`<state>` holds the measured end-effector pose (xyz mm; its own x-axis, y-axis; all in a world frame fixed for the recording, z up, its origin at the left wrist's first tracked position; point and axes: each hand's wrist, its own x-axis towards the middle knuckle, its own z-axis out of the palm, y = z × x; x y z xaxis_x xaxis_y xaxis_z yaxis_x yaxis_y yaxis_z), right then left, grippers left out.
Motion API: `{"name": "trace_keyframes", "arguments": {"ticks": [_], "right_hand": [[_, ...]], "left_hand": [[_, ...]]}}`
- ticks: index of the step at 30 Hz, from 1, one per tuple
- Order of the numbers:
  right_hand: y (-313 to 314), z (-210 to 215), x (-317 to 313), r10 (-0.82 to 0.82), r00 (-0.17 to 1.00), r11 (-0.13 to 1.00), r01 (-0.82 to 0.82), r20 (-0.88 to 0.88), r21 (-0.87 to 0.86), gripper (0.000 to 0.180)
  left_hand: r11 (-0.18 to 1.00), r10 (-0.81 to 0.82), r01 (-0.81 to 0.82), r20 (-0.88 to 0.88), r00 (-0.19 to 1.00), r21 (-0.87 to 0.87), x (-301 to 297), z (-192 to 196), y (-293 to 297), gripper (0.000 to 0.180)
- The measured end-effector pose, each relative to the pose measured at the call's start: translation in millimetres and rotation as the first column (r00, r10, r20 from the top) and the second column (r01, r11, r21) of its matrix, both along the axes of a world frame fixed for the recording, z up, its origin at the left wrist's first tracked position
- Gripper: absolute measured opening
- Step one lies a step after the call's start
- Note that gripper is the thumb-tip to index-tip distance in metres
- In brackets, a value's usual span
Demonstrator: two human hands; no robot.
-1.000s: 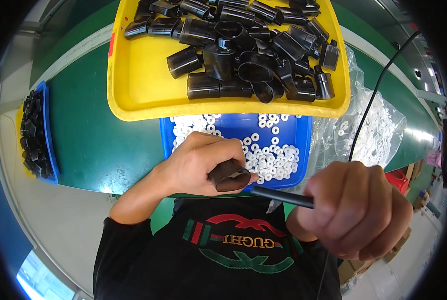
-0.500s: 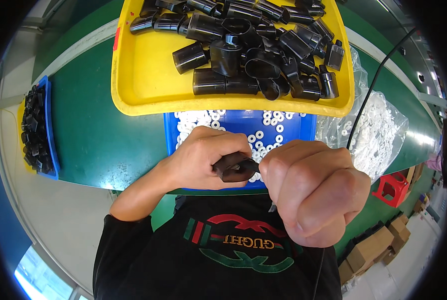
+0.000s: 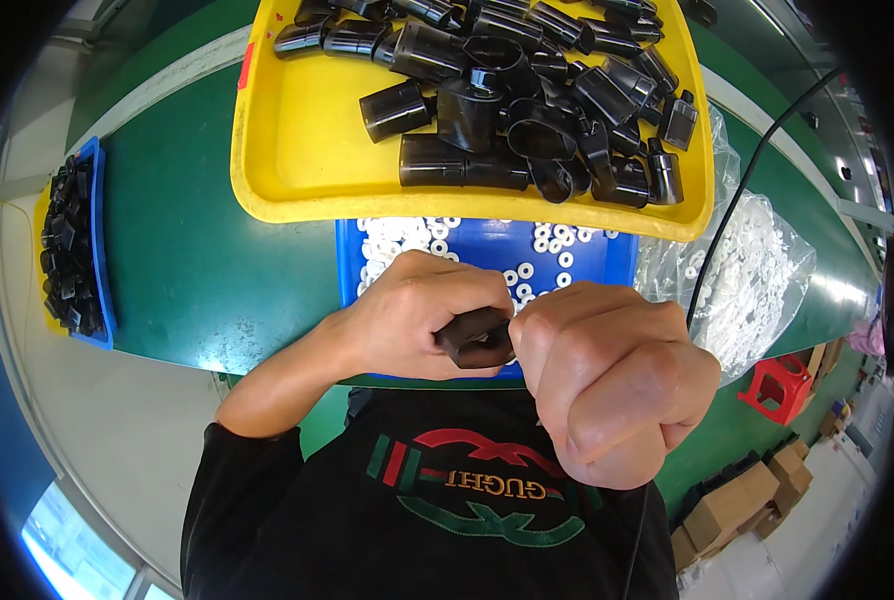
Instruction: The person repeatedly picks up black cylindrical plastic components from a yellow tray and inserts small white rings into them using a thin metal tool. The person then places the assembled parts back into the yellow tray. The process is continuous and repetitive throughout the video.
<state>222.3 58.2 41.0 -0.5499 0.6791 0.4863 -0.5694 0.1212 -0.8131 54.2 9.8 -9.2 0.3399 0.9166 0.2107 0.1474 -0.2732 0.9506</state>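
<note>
Close in front of my chest, my left hand (image 3: pixel 412 310) is wrapped round a dark, hollow plastic fitting (image 3: pixel 459 340), whose open end shows. Right beside it, my right hand (image 3: pixel 622 385) is closed in a fist, its knuckles against the fitting's right side. Whatever that fist grips is hidden by the fingers. Beneath both hands lies a blue tray (image 3: pixel 487 240) scattered with small white ring washers (image 3: pixel 397 240).
A yellow tray (image 3: pixel 307 160) heaped with black plastic fittings (image 3: pixel 467 110) stands beyond the hands. A clear bag of white pieces (image 3: pixel 752 270) lies to the right, with a black cable (image 3: pixel 732 200) crossing it. A blue bin (image 3: pixel 102 250) of black parts sits far left.
My right fist has shifted slightly left, closer to the fitting. The dark tip that showed between fist and fitting is now out of sight. The fitting's open end is turned more upward.
</note>
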Motion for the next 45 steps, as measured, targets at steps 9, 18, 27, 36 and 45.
{"name": "trace_keyframes", "arguments": {"ticks": [9, 18, 27, 36, 45], "right_hand": [[-12.5, -18.6, -9.2, -0.121, 0.990, 0.990, 0.126, 0.077, -0.070, 0.030], [-12.9, 4.5, 16.1, -0.325, 0.925, 0.936, 0.283, 0.198, 0.212, 0.019], [4.6, -9.2, 61.3, -0.518, 0.555, 0.825, 0.123, 0.651, 0.552, 0.013], [8.3, -55.1, 58.1, -0.712, 0.351, 0.676, 0.110, 0.608, 0.728, 0.018], [2.5, -60.4, 59.7, -0.834, 0.295, 0.508, 0.084, 0.466, 0.857, 0.011]], "left_hand": [[1.000, -0.004, 0.002, -0.111, 0.994, -0.018, -2.2, 2.9, 0.6, 0.026], [0.984, 0.161, -0.151, -0.125, 0.979, 0.090, -15.1, 13.0, 4.8, 0.025], [0.963, 0.249, -0.216, -0.219, 0.943, 0.164, -27.6, 38.3, 6.8, 0.024], [0.985, 0.166, -0.140, -0.341, 0.925, 0.098, -18.2, 56.2, 25.1, 0.028], [0.872, 0.483, -0.352, -0.479, 0.733, 0.341, -78.4, 83.1, 116.9, 0.045]]}}
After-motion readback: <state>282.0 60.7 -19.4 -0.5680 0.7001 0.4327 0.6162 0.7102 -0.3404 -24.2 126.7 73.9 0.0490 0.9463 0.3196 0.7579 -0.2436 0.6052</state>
